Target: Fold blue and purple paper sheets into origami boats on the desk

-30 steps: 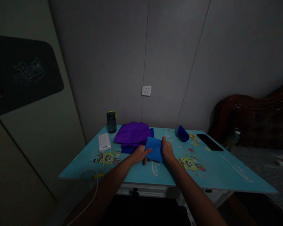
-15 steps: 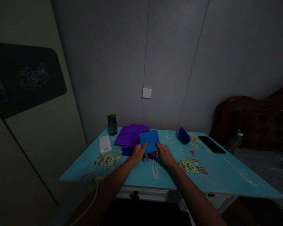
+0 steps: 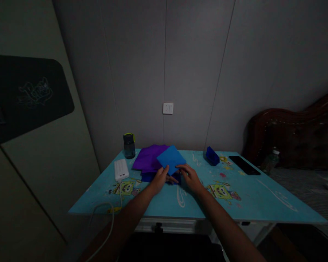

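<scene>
A square of blue folded paper (image 3: 171, 159) is held above the table with one corner toward me. My left hand (image 3: 160, 177) is closed on its lower left edge, thumb on top and fingers beneath. At the right corner, the fingers of my right hand (image 3: 189, 175) pinch the paper's edge. Behind and to the left lie purple paper sheets (image 3: 149, 157), over darker blue paper (image 3: 147, 177) that shows partly beneath my hands. A dark blue folded paper piece (image 3: 212, 156) stands apart, farther right.
A water bottle (image 3: 129, 146) and a white power bank (image 3: 121, 169) with a cable sit at the left of the patterned table (image 3: 164, 203). A black phone (image 3: 244, 165) lies near the right edge. Beyond that edge, a plastic bottle (image 3: 271, 161) stands by the bed.
The blue paper has turned from lying edge-on to me to a diamond position. My right hand has shifted its hold to the right corner, fingers now bent over the edge.
</scene>
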Available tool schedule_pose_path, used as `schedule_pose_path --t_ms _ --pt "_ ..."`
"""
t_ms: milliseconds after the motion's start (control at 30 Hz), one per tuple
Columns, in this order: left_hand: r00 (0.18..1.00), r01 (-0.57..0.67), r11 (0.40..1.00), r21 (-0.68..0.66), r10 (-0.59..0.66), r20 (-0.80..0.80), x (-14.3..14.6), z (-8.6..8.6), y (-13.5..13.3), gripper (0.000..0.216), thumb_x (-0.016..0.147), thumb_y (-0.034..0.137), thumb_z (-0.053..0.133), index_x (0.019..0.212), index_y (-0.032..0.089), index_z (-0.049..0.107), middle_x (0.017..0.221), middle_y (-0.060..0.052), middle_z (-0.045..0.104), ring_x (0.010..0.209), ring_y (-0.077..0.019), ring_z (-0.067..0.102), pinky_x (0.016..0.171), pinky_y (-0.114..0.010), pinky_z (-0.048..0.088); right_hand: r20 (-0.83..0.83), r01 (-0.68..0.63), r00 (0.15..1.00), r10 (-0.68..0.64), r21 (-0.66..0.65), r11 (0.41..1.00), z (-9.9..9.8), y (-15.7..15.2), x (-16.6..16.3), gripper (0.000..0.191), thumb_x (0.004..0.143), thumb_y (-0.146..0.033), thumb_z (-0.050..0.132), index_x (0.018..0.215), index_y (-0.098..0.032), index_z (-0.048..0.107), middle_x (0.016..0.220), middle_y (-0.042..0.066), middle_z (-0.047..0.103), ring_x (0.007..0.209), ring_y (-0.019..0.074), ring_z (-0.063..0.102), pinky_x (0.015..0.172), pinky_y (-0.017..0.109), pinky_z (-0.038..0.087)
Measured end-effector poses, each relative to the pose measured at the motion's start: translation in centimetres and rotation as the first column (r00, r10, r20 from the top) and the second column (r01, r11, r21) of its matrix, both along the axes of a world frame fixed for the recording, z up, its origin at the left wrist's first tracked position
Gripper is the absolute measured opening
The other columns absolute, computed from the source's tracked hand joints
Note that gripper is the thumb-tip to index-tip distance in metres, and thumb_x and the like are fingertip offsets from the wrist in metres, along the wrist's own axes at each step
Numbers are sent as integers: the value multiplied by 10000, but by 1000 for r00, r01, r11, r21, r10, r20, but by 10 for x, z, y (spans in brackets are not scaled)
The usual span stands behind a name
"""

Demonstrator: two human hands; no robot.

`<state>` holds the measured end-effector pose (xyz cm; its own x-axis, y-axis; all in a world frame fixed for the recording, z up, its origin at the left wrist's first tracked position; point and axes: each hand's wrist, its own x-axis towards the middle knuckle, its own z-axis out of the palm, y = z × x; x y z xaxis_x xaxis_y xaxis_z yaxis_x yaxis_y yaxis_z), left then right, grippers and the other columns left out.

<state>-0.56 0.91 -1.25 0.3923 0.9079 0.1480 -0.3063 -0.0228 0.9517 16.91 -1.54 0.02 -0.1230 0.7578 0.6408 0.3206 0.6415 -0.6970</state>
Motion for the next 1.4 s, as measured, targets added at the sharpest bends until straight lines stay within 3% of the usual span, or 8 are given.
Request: schedule_pose_path --t_ms 133,367,567,733,900,1067,1167,1400 --pt "1000 27 999 -35 -26 16 0 1 -4 534 799 619 571 978 116 552 702 -85 696 638 -226 702 559 -278 482 102 90 990 -99 91 992 1 -1 8 340 919 -398 501 1151 -228 682 1050 98 583 995 227 562 899 383 469" --pt "998 46 999 -5 -45 39 -2 -1 -2 514 719 570 671 899 91 621 761 -96 684 681 -214 670 576 -297 508 81 16 997 -13 -33 999 0 0 17 401 887 -410 572 1267 -288 609 1368 102 425 968 195 587 786 332 543" --pt "997 32 999 -3 -32 70 -1 -6 3 490 722 548 677 892 92 622 757 -94 684 650 -187 646 575 -285 497 67 70 995 -73 35 997 -5 6 19 355 855 -415 628 1182 -287 676 1248 95 505 900 189 587 810 366 531" --pt "986 22 999 -39 -15 168 -1 -3 1 468 734 535 677 895 105 589 672 -67 664 588 -174 634 570 -290 502 147 13 989 -22 58 998 -11 10 19 419 847 -386 651 1259 -322 619 1202 81 502 855 173 582 765 355 536" --pt "984 1 1000 9 -3 176 -2 -2 2 448 756 448 707 1044 131 576 824 -78 696 646 -166 652 576 -274 515 166 57 983 -80 138 989 -11 11 19 325 876 -357 615 1197 -328 665 1106 79 542 928 206 569 839 395 514" --pt "975 -88 990 113 62 213 -4 3 4 785 757 386 732 1409 225 326 971 -83 699 656 -164 670 635 -299 541 191 45 979 -71 137 990 -10 11 17 360 881 -367 608 1238 -327 637 1064 80 549 855 187 559 789 378 525" --pt "969 -110 990 90 87 230 -5 2 6 878 769 362 720 1478 261 213 1020 -85 687 703 -179 679 665 -329 556 184 64 979 -93 158 985 -11 12 17 337 883 -368 607 1210 -305 661 1035 81 563 916 203 560 825 379 511" --pt "943 -110 993 -32 115 313 -7 0 9 653 851 398 606 1434 329 321 1183 -72 629 881 -211 675 748 -407 572 163 116 976 -144 167 979 -13 16 20 328 894 -374 580 1198 -286 667 1012 84 568 897 211 573 765 372 522"
